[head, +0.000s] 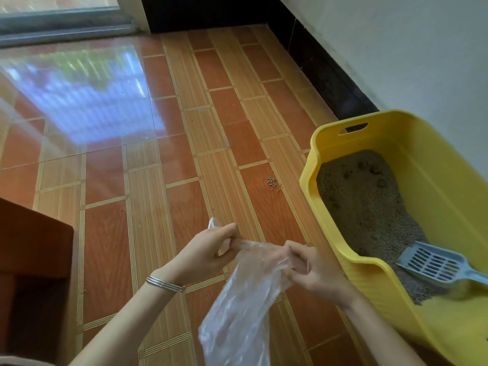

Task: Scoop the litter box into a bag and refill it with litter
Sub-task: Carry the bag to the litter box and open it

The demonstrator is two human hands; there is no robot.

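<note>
In the lower middle of the frame, the person holds a clear plastic bag between both hands above the floor. The left hand, with thin metal bangles on its wrist, pinches the upper edge of the bag between curled fingers and thumb, and the right hand, just to the right of it, grips the same edge with its fingers curled round the plastic; the rest of the bag hangs down crumpled toward the bottom edge. At the right stands the yellow litter box against the white wall, holding grey litter with some clumps toward its far end. A pale blue slotted scoop lies in the near part of the box, its head on the litter and its handle pointing right. A few spilled granules lie on the orange tiled floor left of the box. A dark brown piece of furniture fills the lower left corner
</note>
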